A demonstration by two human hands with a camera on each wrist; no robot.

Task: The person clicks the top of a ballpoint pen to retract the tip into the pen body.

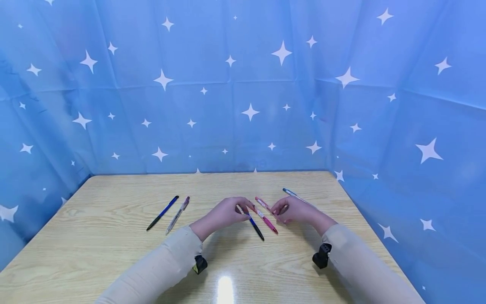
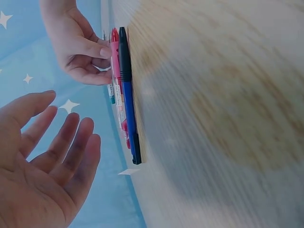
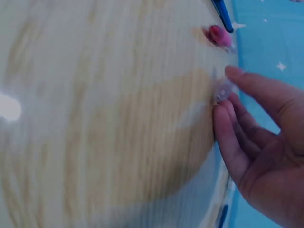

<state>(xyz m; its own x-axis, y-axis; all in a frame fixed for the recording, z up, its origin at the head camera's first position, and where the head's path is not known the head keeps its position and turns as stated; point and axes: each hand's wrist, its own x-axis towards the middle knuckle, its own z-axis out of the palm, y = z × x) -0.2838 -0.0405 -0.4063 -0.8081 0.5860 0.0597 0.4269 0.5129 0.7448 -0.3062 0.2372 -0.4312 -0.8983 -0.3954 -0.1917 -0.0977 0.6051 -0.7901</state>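
In the head view my left hand (image 1: pixel 229 210) hovers above the far part of a blue-and-black pen (image 1: pixel 257 230). The left wrist view shows that left hand (image 2: pixel 52 171) with its fingers loosely spread, apart from the pens. Just right of the blue-and-black pen lies a bright pink pen (image 1: pixel 270 224). My right hand (image 1: pixel 300 212) is at the near end of a pale pink pen (image 1: pixel 262 202). Seen from the right wrist, thumb and fingers pinch that pen's clear end (image 3: pixel 223 90); its far part is hidden there.
Beyond the right hand lies a clear pen with a blue end (image 1: pixel 290 193), partly covered. At left are another blue-and-black pen (image 1: pixel 162 213) and a clear pen with a purple end (image 1: pixel 177 216). A blue star-patterned curtain (image 1: pixel 212 105) borders the wooden table (image 1: pixel 95 236).
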